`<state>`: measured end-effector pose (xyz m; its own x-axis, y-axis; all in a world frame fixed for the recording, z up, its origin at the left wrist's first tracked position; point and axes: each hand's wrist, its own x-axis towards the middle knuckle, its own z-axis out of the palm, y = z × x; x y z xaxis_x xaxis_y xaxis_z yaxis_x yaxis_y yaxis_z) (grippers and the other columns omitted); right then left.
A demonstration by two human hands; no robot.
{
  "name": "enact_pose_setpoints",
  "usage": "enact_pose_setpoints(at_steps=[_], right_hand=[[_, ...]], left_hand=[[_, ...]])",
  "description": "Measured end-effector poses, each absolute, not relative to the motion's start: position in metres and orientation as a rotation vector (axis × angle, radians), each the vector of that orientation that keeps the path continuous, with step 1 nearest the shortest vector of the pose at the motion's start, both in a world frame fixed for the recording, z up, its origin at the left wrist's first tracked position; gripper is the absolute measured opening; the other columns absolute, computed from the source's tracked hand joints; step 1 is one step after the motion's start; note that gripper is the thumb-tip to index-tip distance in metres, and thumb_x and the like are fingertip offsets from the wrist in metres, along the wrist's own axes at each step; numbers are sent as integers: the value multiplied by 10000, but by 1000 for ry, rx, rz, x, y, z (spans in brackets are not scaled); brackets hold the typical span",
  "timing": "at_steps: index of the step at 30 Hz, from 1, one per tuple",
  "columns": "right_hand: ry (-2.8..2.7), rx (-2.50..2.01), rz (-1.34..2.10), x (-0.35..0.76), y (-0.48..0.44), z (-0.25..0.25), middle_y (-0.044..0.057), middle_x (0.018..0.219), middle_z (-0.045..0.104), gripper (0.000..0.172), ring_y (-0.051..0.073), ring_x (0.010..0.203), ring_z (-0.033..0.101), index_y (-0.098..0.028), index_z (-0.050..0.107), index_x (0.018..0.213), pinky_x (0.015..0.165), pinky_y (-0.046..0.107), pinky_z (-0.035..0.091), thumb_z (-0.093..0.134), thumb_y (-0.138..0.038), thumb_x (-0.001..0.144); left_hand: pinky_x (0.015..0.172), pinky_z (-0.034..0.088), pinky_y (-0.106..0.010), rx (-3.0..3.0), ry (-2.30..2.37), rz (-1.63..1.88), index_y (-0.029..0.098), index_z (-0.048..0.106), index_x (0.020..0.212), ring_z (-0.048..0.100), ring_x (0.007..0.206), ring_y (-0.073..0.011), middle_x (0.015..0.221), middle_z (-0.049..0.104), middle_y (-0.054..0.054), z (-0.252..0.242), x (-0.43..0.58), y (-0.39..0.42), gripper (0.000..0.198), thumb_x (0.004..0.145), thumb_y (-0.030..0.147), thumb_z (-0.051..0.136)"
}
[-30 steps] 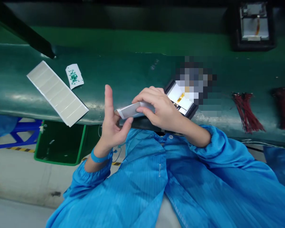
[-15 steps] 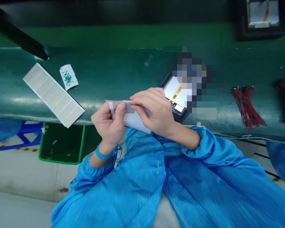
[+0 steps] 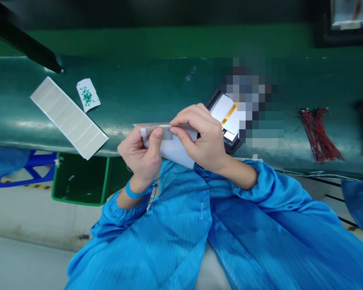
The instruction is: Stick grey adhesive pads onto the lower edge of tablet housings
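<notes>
Both my hands hold a flat white rectangular piece [image 3: 172, 149] over the near edge of the green belt [image 3: 157, 92]. My left hand [image 3: 142, 155] grips its left end, thumb pressed on a grey strip along its top edge. My right hand [image 3: 204, 139] pinches the same top edge from the right with closed fingers. Just behind my right hand a black tray [image 3: 230, 117] lies on the belt, holding a white panel with a gold flex strip.
A long white sheet of strips [image 3: 69, 118] and a small white slip with green specks [image 3: 88, 94] lie on the belt at left. Red wire bundles [image 3: 317, 133] lie at right. A green bin [image 3: 80, 181] stands below. Another black tray [image 3: 346, 24] sits far right.
My left hand went from open with a raised finger to closed on the piece. The piece turned from edge-on to showing its white face. The view shifted slightly.
</notes>
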<state>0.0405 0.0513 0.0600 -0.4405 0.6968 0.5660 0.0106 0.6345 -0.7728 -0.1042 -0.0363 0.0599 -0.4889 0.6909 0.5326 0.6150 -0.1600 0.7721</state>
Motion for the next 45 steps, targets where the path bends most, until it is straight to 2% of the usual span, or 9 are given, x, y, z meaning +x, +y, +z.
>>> enact_pose_setpoints(at_steps=[7,20,24,29,34,37,39,41,45], right_hand=[[-2003,-581,1160,49,65,70,21,998,719,81,195,976,644,-222,674,1001,936,369,534,647,-275,1056],[-2048,-559,550,43,52,31,51,1295,770,236,283,1292,694,-301,761,1203,1266,650,367,539,-329,1130],[-2023,-667,605,42,52,43,89,1296,750,276,309,1297,636,-238,752,1040,1204,612,434,525,-365,1133],[-1978,-687,707,53,48,73,117,1330,693,258,319,1313,584,-217,714,996,1175,595,468,537,-356,1122],[-1840,-709,933,74,55,102,112,1277,689,158,299,1265,627,-227,705,971,1159,579,516,648,-335,1072],[-1807,-774,1016,91,64,103,97,1236,682,151,278,1228,648,-230,707,962,1121,540,550,683,-345,1056],[-1804,-843,1023,103,68,95,90,1200,675,179,264,1194,658,-221,710,953,1077,505,568,684,-365,1056],[-1795,-906,1012,112,70,84,87,1165,672,197,256,1171,657,-216,708,938,1032,474,578,680,-373,1054],[-1792,-965,979,122,66,69,79,1103,664,205,243,1143,640,-226,680,922,1011,452,577,665,-381,1055]], left_hand=[[544,368,-285,1646,1862,1756,206,774,891,509,563,-90,647,614,34,54,-106,-36,220,1044,363,757],[494,207,-317,1398,1944,1847,182,556,630,278,520,-92,570,368,39,61,-101,-25,571,1018,530,789],[540,331,-315,1406,1837,1797,190,735,754,471,567,-124,633,548,-3,60,-102,-26,517,1069,598,689],[585,482,-352,1115,1634,1784,189,835,910,685,704,-200,794,736,-87,49,-141,-6,743,1076,811,464],[579,456,-268,1088,1840,1208,134,766,881,547,609,-97,705,652,5,34,-234,54,546,965,672,812],[915,608,-417,1215,2177,967,152,730,1066,686,973,-212,1012,703,-25,45,-254,69,651,857,751,877],[1111,546,-580,1521,2379,1059,204,701,1202,627,1274,-327,1247,651,-58,59,-235,59,702,861,802,839],[1042,528,-629,1779,2264,1236,275,674,1356,605,1340,-347,1408,599,-79,73,-195,38,557,1031,728,670],[902,547,-540,1937,1565,1312,248,759,1060,677,1121,-294,1129,686,-92,81,-104,9,335,1047,573,683]])
